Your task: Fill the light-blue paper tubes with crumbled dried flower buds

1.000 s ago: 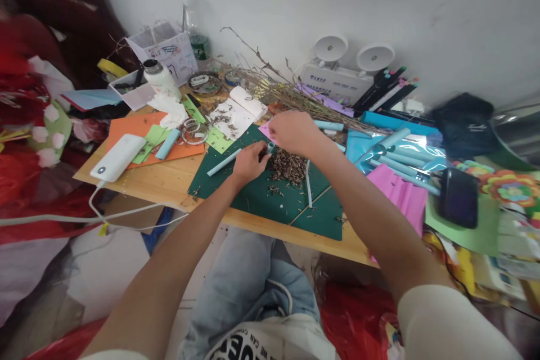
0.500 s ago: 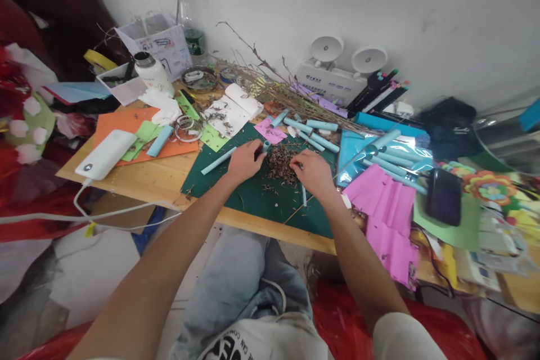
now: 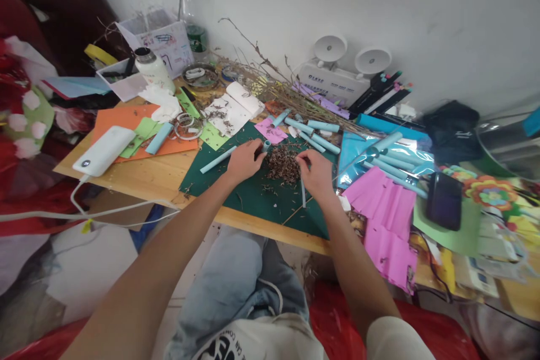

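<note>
Left of one dry brown pile [image 3: 282, 167], one long blue tube [image 3: 218, 160] is being seen. One short blue tube [image 3: 266, 147], round and hollow, is being held beside the pile by the left hand [image 3: 245, 161], fingers curled. By the pile's right edge, the right hand [image 3: 316, 173] is being held, fingers nearly touching; whether anything is pinched cannot be told.

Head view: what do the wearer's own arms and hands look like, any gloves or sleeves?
Left hand and right hand are bare: no gloves, watch or bracelet showing. Both forearms are uncovered. A plain off-white sleeve ends above the right elbow; the left sleeve isn't visible.
</note>
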The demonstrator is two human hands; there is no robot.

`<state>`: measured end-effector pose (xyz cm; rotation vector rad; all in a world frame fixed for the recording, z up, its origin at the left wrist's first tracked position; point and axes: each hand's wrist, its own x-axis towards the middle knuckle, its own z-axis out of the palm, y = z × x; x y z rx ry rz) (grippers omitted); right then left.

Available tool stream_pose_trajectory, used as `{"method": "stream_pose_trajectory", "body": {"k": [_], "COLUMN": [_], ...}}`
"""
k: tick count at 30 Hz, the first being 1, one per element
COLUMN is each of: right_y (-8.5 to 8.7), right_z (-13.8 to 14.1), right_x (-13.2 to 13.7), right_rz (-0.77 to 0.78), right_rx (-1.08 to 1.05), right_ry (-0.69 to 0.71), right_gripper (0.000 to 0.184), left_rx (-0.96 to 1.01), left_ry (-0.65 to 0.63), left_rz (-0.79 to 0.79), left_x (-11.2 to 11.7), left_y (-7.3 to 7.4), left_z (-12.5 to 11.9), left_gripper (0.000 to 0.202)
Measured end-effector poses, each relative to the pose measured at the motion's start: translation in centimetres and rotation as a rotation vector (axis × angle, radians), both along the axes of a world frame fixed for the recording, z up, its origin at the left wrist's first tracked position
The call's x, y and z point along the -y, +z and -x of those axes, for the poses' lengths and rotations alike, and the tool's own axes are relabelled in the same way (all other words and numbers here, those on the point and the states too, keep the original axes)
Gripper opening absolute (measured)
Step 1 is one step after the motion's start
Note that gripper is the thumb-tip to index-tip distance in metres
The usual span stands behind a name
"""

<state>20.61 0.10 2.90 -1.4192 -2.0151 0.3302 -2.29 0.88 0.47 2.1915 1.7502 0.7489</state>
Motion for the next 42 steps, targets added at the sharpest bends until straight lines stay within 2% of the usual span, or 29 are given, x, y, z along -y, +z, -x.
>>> {"method": "stream_pose_trajectory", "body": {"k": [4, 7, 9, 11, 14, 19, 23, 27, 32, 42], "right_y": [0.1, -0.1, -0.2, -0.2, -0.2, -0.6, -0.9, -0.9, -0.7, -0.5], "right_z": [0.2, 0.6, 0.9, 1.1, 1.2, 1.0, 0.4, -0.1, -0.2, 0.1], "right_x": [0.0, 0.2, 0.2, 0.0, -0.4, -0.9, -0.8, -0.5, -0.3, 0.1], "right_rz": [0.008, 0.057, 0.054, 0.023, -0.01, -0.045, -0.079, -0.049, -0.098, 0.017], "right_rx": [-0.132, -0.198, -0.185, -0.141, -0.09, -0.027, -0.086, -0.156, -0.174, -0.085], "right_ry": [-0.047, -0.014, 0.032, 0.052, 0.023, 0.022, 0.104, 0.024, 0.043, 0.006], "right_gripper": [0.012, 0.014, 0.022, 0.022, 0.018, 0.027, 0.027, 0.023, 0.014, 0.012], "left_rx": [-0.008, -0.004, 0.0, 0.0, -0.003, -0.02, -0.032, -0.03, -0.02, 0.003], "left_ry": [0.002, -0.006, -0.006, -0.004, -0.004, 0.0, -0.002, -0.006, -0.006, 0.006], "left_rz": [-0.011, -0.017, -0.016, -0.014, -0.013, -0.005, -0.002, -0.018, -0.014, 0.003], "left_x": [0.0, 0.0, 0.0, 0.1, 0.1, 0.1, 0.1, 0.1, 0.1, 0.1], "left_y": [0.0, 0.1, 0.1, 0.2, 0.2, 0.3, 0.2, 0.2, 0.2, 0.1], "left_z": [0.1, 0.1, 0.1, 0.1, 0.0, 0.0, 0.0, 0.0, 0.0, 0.0], "left_gripper": [0.011, 0.01, 0.01, 0.01, 0.01, 0.01, 0.011, 0.011, 0.011, 0.012]}}
